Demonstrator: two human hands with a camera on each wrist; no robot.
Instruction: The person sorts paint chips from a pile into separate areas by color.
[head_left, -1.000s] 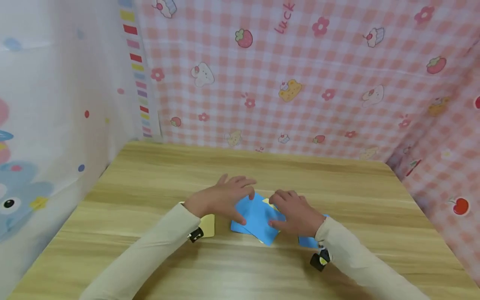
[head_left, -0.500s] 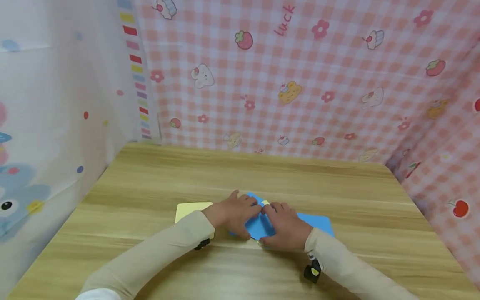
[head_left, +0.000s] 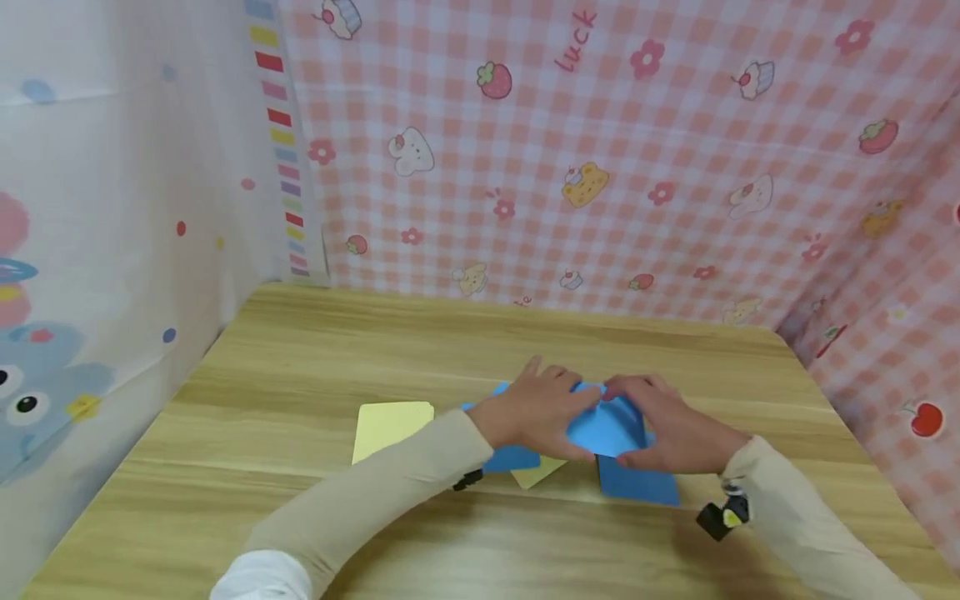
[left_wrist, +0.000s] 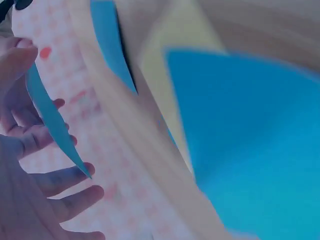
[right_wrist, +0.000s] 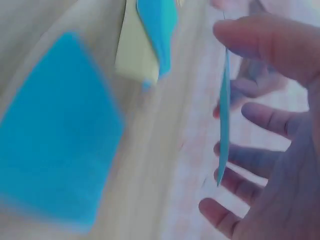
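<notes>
Wooden table, pale grain, walled by pink checked cloth at the back and right and a white printed curtain at the left.

Cards on the table, largest showing to smallest: blue card flat under the right wrist; yellow card lying apart at the left; a second blue card under the left palm; a yellow corner peeking out between the two blue ones.

Held card: blue, lifted off the table between both hands, over the middle of the spread. The wrist views show it edge-on, clear of the wood.

Left hand: fingers bent round the card's left edge, thumb below. Right hand: thumb on one face, fingers loosely spread behind the other, pinching the right edge.

Handling, as a judgement: the card is thin and stiff, so a light grip at the two edges should do; squeezing inward would bow it. Keeping it level and lifting straight up would avoid dragging the cards beneath. The blue card under the left palm looks likely to shift if that wrist slides.

Against half a second ago: both hands sit further right and further back; the card then pressed flat under the fingertips is now raised; the left yellow card, then partly covered by the sleeve, lies fully open; the yellow corner and the right blue card are more exposed.
</notes>
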